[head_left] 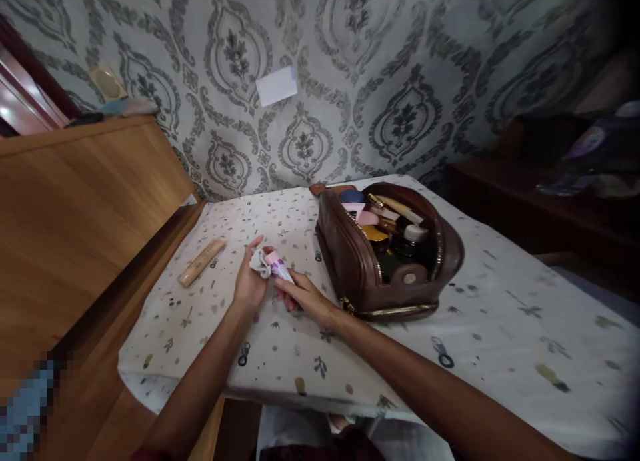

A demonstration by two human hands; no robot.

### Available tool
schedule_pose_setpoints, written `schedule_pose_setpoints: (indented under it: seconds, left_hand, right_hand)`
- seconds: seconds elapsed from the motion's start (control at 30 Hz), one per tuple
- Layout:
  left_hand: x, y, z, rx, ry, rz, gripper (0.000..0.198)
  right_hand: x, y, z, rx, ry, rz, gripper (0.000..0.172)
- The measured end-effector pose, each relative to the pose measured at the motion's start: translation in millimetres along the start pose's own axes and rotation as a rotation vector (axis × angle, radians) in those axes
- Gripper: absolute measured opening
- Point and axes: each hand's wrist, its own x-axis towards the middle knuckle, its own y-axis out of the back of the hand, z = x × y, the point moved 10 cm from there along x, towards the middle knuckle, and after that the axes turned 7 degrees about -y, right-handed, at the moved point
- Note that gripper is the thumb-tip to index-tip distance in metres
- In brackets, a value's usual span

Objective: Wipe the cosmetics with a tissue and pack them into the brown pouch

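My left hand (249,286) is closed around a crumpled grey cloth (261,264), pressed against the end of a small pink and purple tube (279,266). The tube's other end is gripped by my right hand (309,300), whose lower fingers are partly hidden beneath it. Both hands are just above the patterned white cloth on the table. To their left lies a beige tube (201,263). On the right stands a brown leather bag (350,264), unzipped, filled with cosmetics such as brushes (400,209), a dark jar with a pale cap (415,234) and a yellow-topped container (375,233).
The white printed tablecloth (280,368) covers the table. A wooden panel (95,194) borders it on the left. Patterned wallpaper with a white card (277,86) rises behind. At the right, a bottle (580,151) stands on a dark surface.
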Motion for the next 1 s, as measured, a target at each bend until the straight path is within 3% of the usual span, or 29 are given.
schedule_pose_setpoints:
  seconds: [0.2,0.3,0.43,0.57,0.7,0.87,1.0]
  left_hand:
    - [-18.0,-15.7,13.4,0.398,-0.18,-0.276,0.045]
    - [-23.8,-15.5,24.9,0.534,-0.274,-0.301,0.035]
    - [-24.3,-16.4,36.0,0.633,-0.324,-0.249,0.03]
    - [-16.2,-14.1,30.7,0.576,-0.24,-0.247,0.041]
    - [-9.7,-10.9,13.8,0.383,-0.033,-0.301,0.046]
    - [-19.8,-18.8,-2.0,0.216,0.211,-0.385,0.046]
    - [-22.6,-20.7,-6.3,0.136,0.248,-0.366,0.045]
  right_hand:
    - [-9.9,-23.1,9.6,0.135,-0.15,-0.291,0.051]
    - [-14.8,-29.6,12.9,0.182,-0.211,-0.327,0.045]
    - [-15.7,-32.6,14.3,0.132,-0.222,-0.33,0.045]
    - [-15.8,-34.0,14.4,0.049,-0.205,-0.338,0.05]
    - [-19.4,-39.8,10.4,0.016,-0.192,-0.412,0.057]
    - [-26.0,-45.3,1.3,-0.088,-0.158,-0.518,0.062]
    - [-26.3,-46.1,0.6,-0.06,-0.134,-0.547,0.059]
